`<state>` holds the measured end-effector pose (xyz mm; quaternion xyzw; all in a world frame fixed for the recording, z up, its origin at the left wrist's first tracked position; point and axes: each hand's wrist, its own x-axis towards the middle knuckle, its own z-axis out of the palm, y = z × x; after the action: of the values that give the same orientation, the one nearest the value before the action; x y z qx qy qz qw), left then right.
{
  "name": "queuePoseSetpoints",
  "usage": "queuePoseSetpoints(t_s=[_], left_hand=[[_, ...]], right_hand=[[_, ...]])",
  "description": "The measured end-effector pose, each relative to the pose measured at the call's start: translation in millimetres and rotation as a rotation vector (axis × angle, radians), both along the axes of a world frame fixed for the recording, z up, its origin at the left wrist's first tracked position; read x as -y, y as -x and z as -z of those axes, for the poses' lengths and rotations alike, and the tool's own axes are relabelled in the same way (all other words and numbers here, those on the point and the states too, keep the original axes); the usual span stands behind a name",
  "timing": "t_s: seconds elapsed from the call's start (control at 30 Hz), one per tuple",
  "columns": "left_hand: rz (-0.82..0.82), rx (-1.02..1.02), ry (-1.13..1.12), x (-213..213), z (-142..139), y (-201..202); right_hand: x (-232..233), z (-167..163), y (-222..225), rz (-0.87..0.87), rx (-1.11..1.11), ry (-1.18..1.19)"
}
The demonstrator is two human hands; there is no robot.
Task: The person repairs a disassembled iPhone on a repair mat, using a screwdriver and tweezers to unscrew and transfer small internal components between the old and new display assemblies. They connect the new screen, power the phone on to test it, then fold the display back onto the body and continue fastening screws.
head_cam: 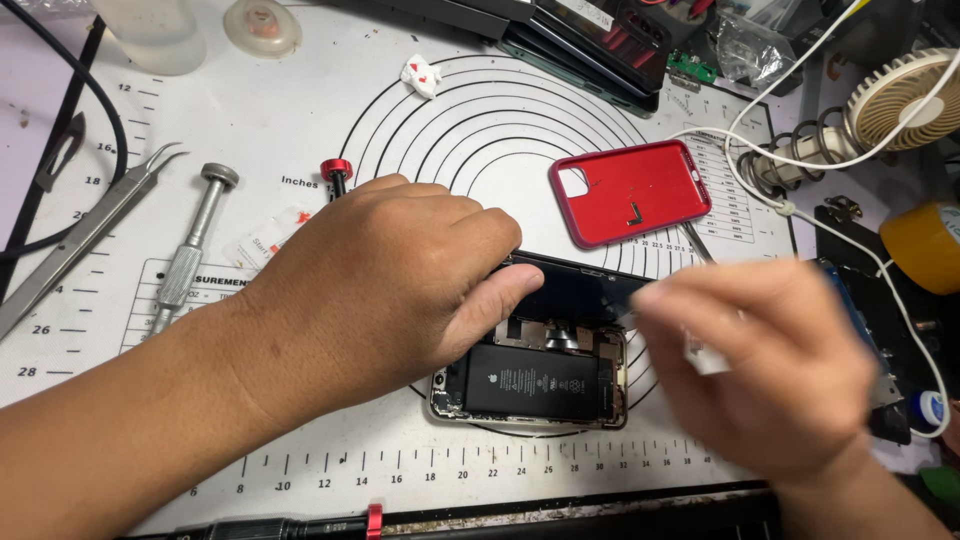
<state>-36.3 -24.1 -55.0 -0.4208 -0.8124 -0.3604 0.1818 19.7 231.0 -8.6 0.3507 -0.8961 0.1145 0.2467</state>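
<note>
An opened phone (530, 385) is laid flat on a white work mat (300, 130) printed with rulers and concentric circles, near the middle of the scene. Its black battery (535, 382) and internal parts are exposed. The dark screen panel (575, 290) is lifted at the far edge of the phone body and is tilted up.

The left hand (385, 285) is placed palm down over the left part of the phone. Its fingers are curled and kept together, and the thumb (495, 305) is pressed against the left edge of the screen panel. What lies under the palm is hidden.

The right hand (760, 365) is held over the right end of the phone and is blurred. Its fingers are drawn together toward the right edge of the screen panel; whether anything is pinched between them cannot be told.

A red phone case (630, 192) is laid inner side up on the mat, beyond the phone and to the right. Metal tweezers (90, 230) and a silver screwdriver (190, 250) are laid at the left of the mat, well apart from the phone. A red-capped tool (336, 175) is seen just beyond the left hand. A small fan (905, 100) and white cable (800, 160) are located at the far right, with a yellow tape roll (925, 245) beside them.
</note>
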Motion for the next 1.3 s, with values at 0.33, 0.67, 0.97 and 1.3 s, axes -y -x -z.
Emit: queuePoseSetpoints(t_s=[0.33, 0.67, 0.97, 1.3], left_hand=[[-0.065, -0.218, 0.074, -3, -27, -9], [0.064, -0.013, 0.519, -23, 43, -66], [0.066, 0.160, 0.553, -27, 53, -61], [0.127, 0.194, 0.622, -31, 59, -62]], right_hand=[[-45, 38, 27, -0.062, 0.643, 0.379], [-59, 56, 25, -0.134, 0.843, 0.619], [-55, 62, 23, -0.128, 0.878, 0.711], [-59, 66, 23, -0.204, 0.850, 0.668]])
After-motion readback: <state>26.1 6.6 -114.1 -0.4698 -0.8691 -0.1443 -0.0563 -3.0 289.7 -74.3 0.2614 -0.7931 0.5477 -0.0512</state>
